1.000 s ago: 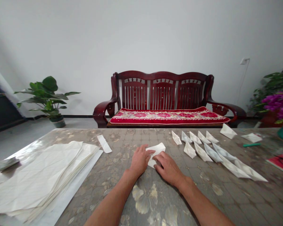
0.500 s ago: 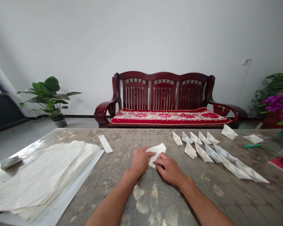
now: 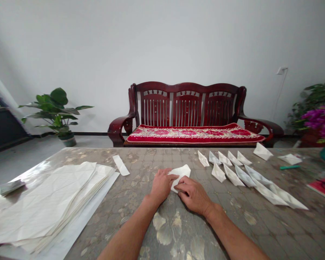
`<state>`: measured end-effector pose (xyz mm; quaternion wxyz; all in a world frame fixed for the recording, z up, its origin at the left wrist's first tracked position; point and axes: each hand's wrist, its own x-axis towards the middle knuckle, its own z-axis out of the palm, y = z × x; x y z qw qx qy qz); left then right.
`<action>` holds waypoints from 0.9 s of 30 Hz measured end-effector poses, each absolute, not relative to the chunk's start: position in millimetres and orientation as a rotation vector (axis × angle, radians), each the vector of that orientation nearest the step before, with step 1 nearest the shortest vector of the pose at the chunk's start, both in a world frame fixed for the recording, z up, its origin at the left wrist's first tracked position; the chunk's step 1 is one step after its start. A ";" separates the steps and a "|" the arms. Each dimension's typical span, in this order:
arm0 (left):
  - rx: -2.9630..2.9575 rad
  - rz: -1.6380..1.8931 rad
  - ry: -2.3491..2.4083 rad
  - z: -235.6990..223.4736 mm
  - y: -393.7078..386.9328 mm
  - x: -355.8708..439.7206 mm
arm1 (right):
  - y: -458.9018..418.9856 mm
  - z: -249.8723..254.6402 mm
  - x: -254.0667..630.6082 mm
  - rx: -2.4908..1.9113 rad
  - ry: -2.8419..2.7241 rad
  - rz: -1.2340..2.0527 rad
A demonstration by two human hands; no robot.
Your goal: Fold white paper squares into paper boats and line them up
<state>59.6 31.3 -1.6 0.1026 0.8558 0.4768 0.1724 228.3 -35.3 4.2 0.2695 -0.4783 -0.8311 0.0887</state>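
Observation:
A small folded white paper lies on the patterned table in front of me. My left hand rests on its left part, fingers curled down and pressing it. My right hand covers its near right corner, fingertips pinched against the fold. Both hands touch the paper and each other's fingertips are close together.
A stack of large white sheets lies at the left. A paper strip sits beyond it. Several folded paper boats line the right side, with a green pen and red book. A red wooden bench stands behind.
My right hand has slid slightly left along the paper's near edge. The left hand and the paper stay almost where they were.

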 end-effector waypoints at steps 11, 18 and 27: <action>2.549 0.553 1.427 -6.6 32.9 59.3 | -29.9 0.5 228.6 -1.279 -2.092 0.370; 2.545 0.589 1.441 -7.4 30.7 59.1 | -30.6 1.2 228.2 -1.385 -2.053 0.325; 2.520 0.604 1.439 -6.9 29.2 60.1 | -30.5 1.5 226.5 -1.570 -2.082 0.078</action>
